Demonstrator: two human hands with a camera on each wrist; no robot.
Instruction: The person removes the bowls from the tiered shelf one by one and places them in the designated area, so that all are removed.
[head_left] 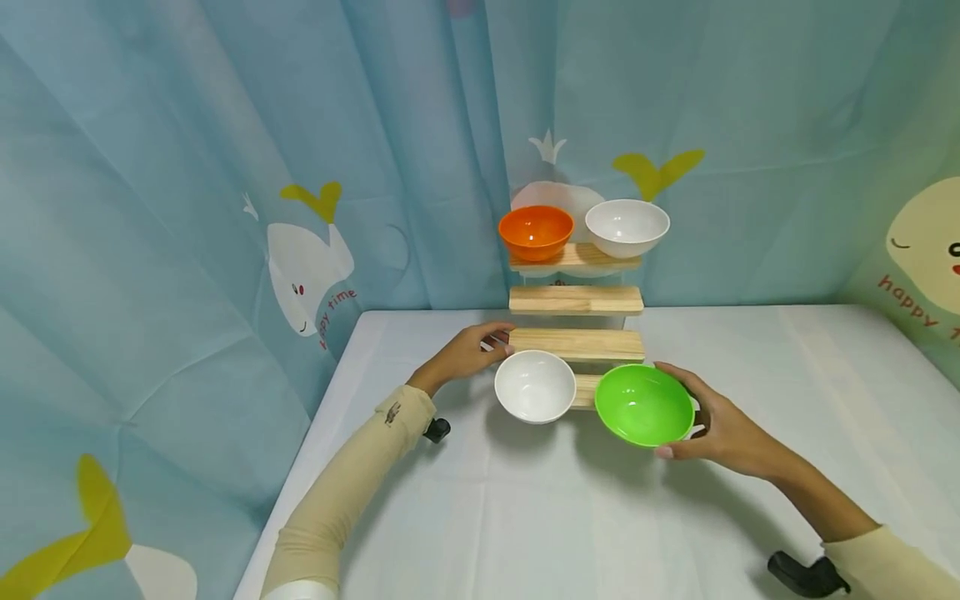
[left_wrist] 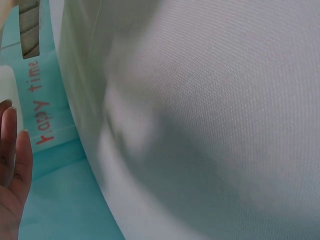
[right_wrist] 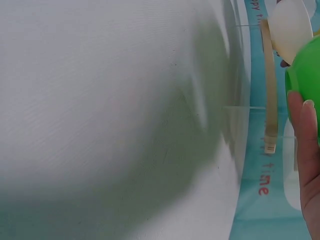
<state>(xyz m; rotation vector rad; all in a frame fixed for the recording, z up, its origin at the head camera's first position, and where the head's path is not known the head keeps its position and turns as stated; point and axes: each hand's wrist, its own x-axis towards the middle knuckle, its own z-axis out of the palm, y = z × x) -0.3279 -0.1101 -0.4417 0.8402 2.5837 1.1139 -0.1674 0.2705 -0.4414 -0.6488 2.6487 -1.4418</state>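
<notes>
In the head view my right hand [head_left: 723, 429] grips a green bowl [head_left: 645, 404] by its right side, thumb near the front rim and fingers behind. The green bowl [right_wrist: 307, 75] also shows at the right wrist view's edge, against the fingers. It overlaps the right end of the wooden rack's lowest slat [head_left: 583, 392]; whether it rests there is hidden. A white bowl [head_left: 535, 386] stands left of it at the same slat. My left hand [head_left: 467, 354] is beside the left end of the slat above [head_left: 573, 342], holding no bowl; contact there is unclear.
On the rack's top slat [head_left: 577, 257] sit an orange bowl [head_left: 536, 232] and another white bowl [head_left: 627, 227]. A further slat [head_left: 576, 299] lies below them. The rack stands on a white-covered table [head_left: 525, 517], with a printed blue curtain [head_left: 420, 167] behind.
</notes>
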